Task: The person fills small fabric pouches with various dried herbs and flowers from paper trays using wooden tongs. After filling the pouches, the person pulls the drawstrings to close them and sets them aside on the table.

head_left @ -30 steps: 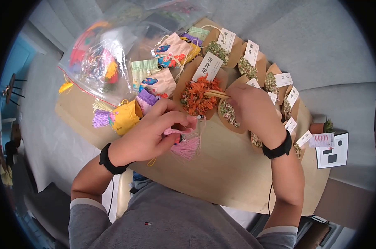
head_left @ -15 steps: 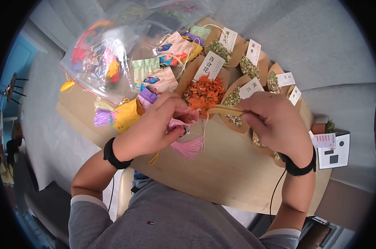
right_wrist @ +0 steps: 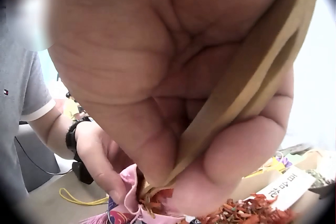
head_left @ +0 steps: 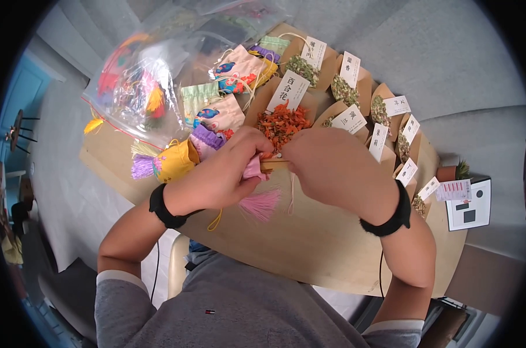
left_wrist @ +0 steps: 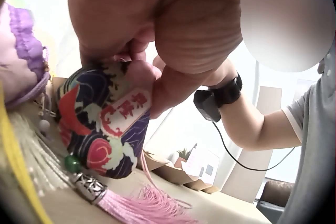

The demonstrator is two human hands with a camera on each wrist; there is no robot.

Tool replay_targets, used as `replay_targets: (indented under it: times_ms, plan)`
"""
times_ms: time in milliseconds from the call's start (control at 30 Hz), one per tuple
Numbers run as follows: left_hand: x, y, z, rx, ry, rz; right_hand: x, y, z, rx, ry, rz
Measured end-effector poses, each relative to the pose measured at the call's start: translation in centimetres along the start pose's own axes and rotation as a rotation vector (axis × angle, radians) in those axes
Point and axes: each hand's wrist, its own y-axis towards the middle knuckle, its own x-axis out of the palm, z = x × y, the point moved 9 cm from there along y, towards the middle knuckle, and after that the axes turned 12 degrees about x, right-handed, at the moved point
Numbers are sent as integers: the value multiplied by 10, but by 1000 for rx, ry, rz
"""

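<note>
My left hand [head_left: 210, 174] holds a small pink drawstring pouch [head_left: 253, 169] by its rim. In the left wrist view the pouch's side [left_wrist: 102, 121] shows a dark wave print, with a green bead [left_wrist: 72, 163] and a pink tassel [left_wrist: 147, 205] below. Wooden tongs [right_wrist: 231, 98] are pinched between the thumb and fingers of my right hand [head_left: 338, 168]. Their tips reach into the pouch mouth, where orange dried petals [right_wrist: 151, 204] show. Right behind both hands stands a paper tray [head_left: 303, 100] of shredded orange petals [head_left: 281, 120].
Several more trays of dried herbs with label cards [head_left: 349, 69] line the table's right and back. At left lie a yellow pouch [head_left: 177, 162], a purple-topped pouch [head_left: 206, 139] and fish-print pouches [head_left: 222, 113]. A clear plastic bag [head_left: 141, 87] sits behind them. A potted plant [head_left: 451, 171] stands far right.
The right hand has carried orange petals in the tongs from the tray, drawn back to the right, then moved left to the pouch mouth. The left hand keeps its hold on the pouch.
</note>
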Motion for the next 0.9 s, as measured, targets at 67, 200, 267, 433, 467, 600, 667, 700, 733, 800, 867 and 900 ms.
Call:
replay_targets:
  times_ms: [67,200,267,433,467,600,667,700,733,800,867,900]
  plan:
    - [0,5,-4,-22,-80,-56,-11,5,7,40,31,-52]
    - [11,15,-16,-219,-572,-64,-1,12,14,145,88,-196]
    - [8,27,-9,-20,-239,-131,12,12,12,111,111,-171]
    - [3,23,-6,-48,-116,-63,16,12,13,87,185,-194]
    - [-6,20,2,-14,108,-42,15,12,15,107,211,-198]
    - [-6,-9,6,-186,284,-16,23,12,20,97,263,-178]
    - [8,-19,7,-168,352,-54,26,16,15,113,309,-232]
    - [11,-21,5,-172,357,-55,29,16,13,129,351,-284]
    - [14,-22,0,-197,352,-62,31,15,12,123,354,-282]
    - [13,-22,-3,-220,351,-76,35,12,6,73,389,-267]
    - [11,-19,0,-175,373,-75,22,4,13,109,320,-227]
    - [13,-22,-4,-175,374,-75,16,0,19,143,246,-193]
